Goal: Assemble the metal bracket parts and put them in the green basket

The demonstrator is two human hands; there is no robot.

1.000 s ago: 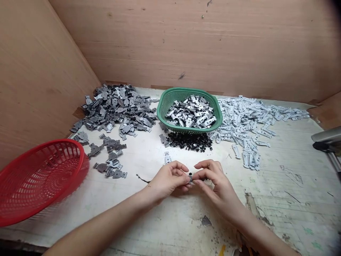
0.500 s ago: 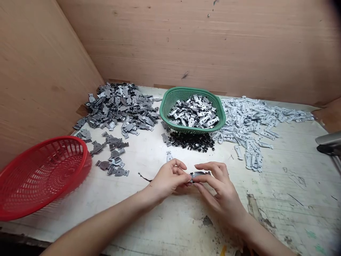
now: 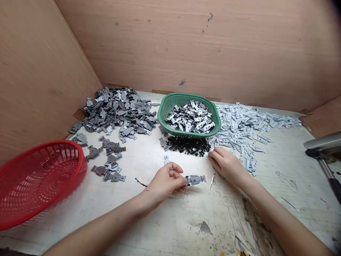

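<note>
Between the thumb and fingers of my left hand is a grey stamped metal plate, held by its left end, where a small black piece shows. Its other end points right, above the tabletop. My right hand is at the right edge of a heap of tiny black parts. Its fingers are curled together and pointing down; whatever they pinch, if anything, is hidden. Just beyond my left hand lies a single light metal piece.
Behind the black heap stands a green basket of assembled metal clips. Grey plates are piled back left, white metal strips back right. A red basket sits at left. A metal tube juts in at right. Wooden panels enclose the table.
My right hand has let go of the metal plate and moved up and right to the black heap. My left hand keeps hold of the plate. The view has shifted slightly.
</note>
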